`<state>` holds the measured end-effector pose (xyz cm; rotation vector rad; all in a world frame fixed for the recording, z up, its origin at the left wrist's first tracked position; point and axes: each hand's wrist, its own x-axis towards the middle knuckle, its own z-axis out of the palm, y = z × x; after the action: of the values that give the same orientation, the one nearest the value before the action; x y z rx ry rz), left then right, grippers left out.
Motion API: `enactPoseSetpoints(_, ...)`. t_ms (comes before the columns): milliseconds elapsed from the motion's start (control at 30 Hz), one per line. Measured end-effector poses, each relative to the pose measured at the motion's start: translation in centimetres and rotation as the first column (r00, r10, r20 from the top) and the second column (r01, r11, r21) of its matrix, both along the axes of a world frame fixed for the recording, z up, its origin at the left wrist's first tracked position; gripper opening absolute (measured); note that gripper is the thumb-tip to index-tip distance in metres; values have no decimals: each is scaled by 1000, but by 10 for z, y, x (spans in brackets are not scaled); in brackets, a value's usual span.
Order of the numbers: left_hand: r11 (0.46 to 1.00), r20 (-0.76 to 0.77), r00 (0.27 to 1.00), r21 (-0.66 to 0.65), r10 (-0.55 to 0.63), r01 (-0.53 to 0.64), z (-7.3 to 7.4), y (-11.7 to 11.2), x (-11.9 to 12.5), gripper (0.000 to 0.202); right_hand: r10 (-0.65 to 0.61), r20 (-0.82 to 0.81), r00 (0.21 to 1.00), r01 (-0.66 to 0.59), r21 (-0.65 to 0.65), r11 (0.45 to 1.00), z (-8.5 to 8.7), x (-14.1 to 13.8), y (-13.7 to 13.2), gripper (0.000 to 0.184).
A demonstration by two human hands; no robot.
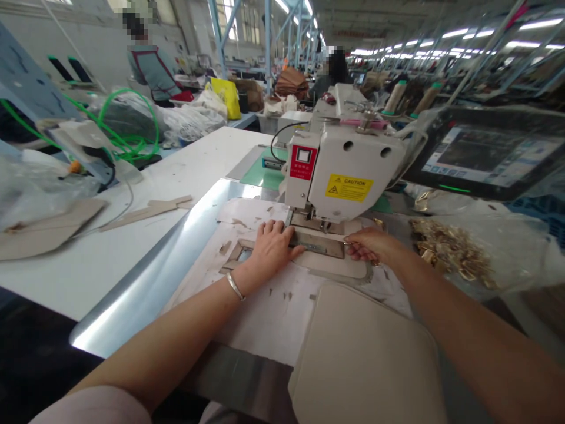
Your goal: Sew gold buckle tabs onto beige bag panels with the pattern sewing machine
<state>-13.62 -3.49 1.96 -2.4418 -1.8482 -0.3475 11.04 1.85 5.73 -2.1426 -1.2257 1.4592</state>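
Note:
My left hand (272, 250) lies flat with fingers spread on the pale, worn template sheet (265, 300), its fingertips beside a beige strip-like piece (324, 245) under the sewing machine head (353, 171). My right hand (368, 244) is closed at the right end of that piece, pinching a thin metal piece (352, 242) whose exact kind I cannot make out. Below the hands, a beige panel (371, 347) with rounded corners lies over the near edge. A small cut-out frame (238, 254) in the sheet is left of my left hand.
A bag of gold-coloured metal fittings (459, 250) lies at the right, beneath a touchscreen (481, 156). Beige offcuts (150, 212) and a larger beige piece (48, 229) rest on the white table (194, 165). Two people are farther back.

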Motion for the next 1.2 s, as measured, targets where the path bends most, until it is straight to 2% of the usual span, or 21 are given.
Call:
enactPoseSetpoints(267,999,-5,999,14,44,-44,0,4,-29,50,45,-37,998,-45,-3,999,-2,-31,8,16)
enactPoseSetpoints(400,998,31,998,6,57,-57,0,10,-30,45,36,-20,999,-36,25,999,-5,-34,16,15)
enactPoseSetpoints(600,1000,16,1000,-17,9,-8,3,13,-10,44,7,4,1000,-7,56,998,-5,-10,16,11)
enactPoseSetpoints(1067,986,72,989,-96,-133,140,7,-10,20,42,-44,23,999,42,99,994,-12,53,6,11)
enactPoseSetpoints(1200,982,80,984,-88,-161,168,4,-13,27,44,-70,46,997,65,105,992,-12,70,4,13)
